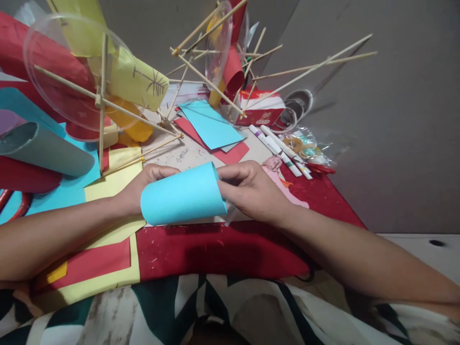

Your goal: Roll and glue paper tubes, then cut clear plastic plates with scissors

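A light blue sheet of paper rolled into a tube (pixel 183 194) lies across the middle of the view, held between both hands. My left hand (pixel 142 187) is closed around the tube's left end, mostly hidden behind it. On the right end, my right hand (pixel 251 189) pinches the tube's edge with thumb and fingers. Beneath them are a pale board (pixel 190 153), a yellow sheet (pixel 115 182) and a red sheet (pixel 230 249).
Rolled red, grey and yellow papers and a clear plastic plate (pixel 72 72) on a skewer frame stand at the left. More skewers (pixel 215 91), flat blue and red sheets (pixel 212 127), white markers (pixel 280 148), a red box (pixel 260 112) and tape rolls (pixel 298 105) lie behind.
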Demonstrator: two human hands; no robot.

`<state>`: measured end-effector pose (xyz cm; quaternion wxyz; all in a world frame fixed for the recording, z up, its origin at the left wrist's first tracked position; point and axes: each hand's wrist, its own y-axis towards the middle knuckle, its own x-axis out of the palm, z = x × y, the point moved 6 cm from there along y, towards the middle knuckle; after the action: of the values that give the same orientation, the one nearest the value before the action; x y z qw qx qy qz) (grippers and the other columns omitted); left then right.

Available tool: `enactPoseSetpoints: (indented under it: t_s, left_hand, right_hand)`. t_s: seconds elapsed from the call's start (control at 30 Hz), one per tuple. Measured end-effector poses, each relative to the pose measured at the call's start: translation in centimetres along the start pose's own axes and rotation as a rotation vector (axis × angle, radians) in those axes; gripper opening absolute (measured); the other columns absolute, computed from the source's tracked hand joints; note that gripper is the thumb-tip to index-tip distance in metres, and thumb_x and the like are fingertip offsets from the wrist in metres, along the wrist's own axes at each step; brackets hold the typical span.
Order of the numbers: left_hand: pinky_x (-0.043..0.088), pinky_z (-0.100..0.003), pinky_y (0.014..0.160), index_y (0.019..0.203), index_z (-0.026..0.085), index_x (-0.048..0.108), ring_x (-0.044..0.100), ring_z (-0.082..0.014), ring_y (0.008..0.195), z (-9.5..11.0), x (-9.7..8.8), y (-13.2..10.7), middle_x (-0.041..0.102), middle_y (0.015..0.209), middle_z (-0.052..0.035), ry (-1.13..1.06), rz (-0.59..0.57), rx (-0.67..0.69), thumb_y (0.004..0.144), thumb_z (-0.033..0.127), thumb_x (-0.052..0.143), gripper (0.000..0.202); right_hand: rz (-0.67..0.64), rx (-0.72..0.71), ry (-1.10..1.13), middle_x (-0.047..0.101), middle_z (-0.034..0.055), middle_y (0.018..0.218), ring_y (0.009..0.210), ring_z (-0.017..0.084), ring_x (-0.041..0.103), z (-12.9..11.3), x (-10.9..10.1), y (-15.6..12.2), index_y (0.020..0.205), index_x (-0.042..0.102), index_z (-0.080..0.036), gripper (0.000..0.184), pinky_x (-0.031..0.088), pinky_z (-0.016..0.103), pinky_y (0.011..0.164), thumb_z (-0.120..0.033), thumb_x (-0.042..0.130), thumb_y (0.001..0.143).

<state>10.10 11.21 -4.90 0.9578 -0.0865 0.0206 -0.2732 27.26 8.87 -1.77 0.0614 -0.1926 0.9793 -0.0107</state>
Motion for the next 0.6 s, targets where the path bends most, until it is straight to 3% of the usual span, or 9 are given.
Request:
enactPoseSetpoints:
  t_s: [0.13,0.33,0.47,0.6]
  left_hand:
    - [0.055,-0.027,0.055,0.07,0.019,0.08,0.07,-0.023,0.066,0.8,-0.2,-0.3,0.075,0.069,-0.0049,0.056,0.011,0.065,0.057,0.034,0.092,0.023]
    - [0.05,-0.021,0.05,0.071,0.017,0.08,0.064,-0.0152,0.055,0.7,0.7,-0.4,0.072,0.065,-0.0013,-0.027,0.01,0.002,0.066,0.028,0.084,0.013]
    - [0.045,-0.019,0.045,0.055,0.016,0.073,0.057,-0.012,0.046,1.5,1.4,-0.3,0.063,0.05,0.0012,-0.087,0.018,-0.009,0.056,0.021,0.084,0.013]
    - [0.046,-0.02,0.045,0.044,0.016,0.064,0.051,-0.0098,0.044,3.1,1.6,-0.5,0.058,0.046,0.0024,-0.084,0.058,0.027,0.046,0.019,0.085,0.021]
  right_hand:
    - [-0.025,0.007,0.051,0.055,-0.0028,0.055,0.055,0.009,0.049,0.3,0.3,0.1,0.056,0.061,-0.017,0.03,0.043,0.023,0.055,-0.036,0.078,0.072]
    - [-0.01,0.002,0.052,0.053,-0.0026,0.049,0.051,0.01,0.049,0.5,0.1,0.2,0.049,0.058,-0.018,0.042,0.043,0.023,0.051,-0.046,0.082,0.07]
    - [0.057,-0.05,0.101,0.058,-0.0021,0.05,0.052,0.011,0.053,0.0,-0.7,0.4,0.049,0.063,-0.019,0.038,0.048,0.025,0.054,-0.045,0.084,0.067]
    - [0.032,-0.008,0.121,0.063,-0.0001,0.053,0.06,0.016,0.063,-0.2,-0.5,0.6,0.054,0.069,-0.019,0.031,0.054,0.028,0.057,-0.044,0.084,0.066]
